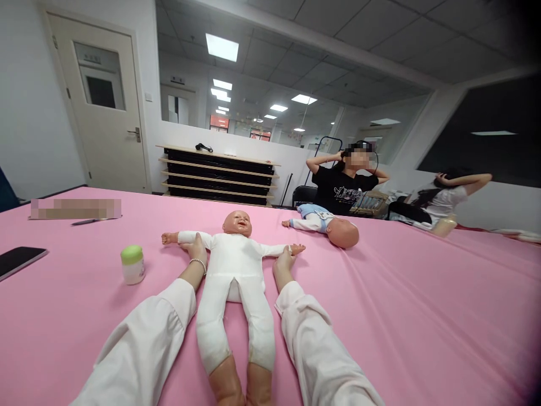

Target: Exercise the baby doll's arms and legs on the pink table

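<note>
A baby doll (236,256) with a white cloth body lies on its back on the pink-covered table (363,338). Its head points away from me and its bare feet toward me, with both arms stretched out sideways. My left hand (195,251), a beaded bracelet at its wrist, grips the doll's arm on the left near the wrist. On the other side my right hand (285,260) has hold of the doll's other arm, just short of its small hand. My fingers are partly hidden behind the doll's sleeves.
Left of the doll stand a green-lidded jar (132,264), a phone (21,260) and a pen (96,220). A second doll (333,225) in blue and white lies at the far right. Two people, one in a black shirt (342,189), sit beyond the table with raised arms.
</note>
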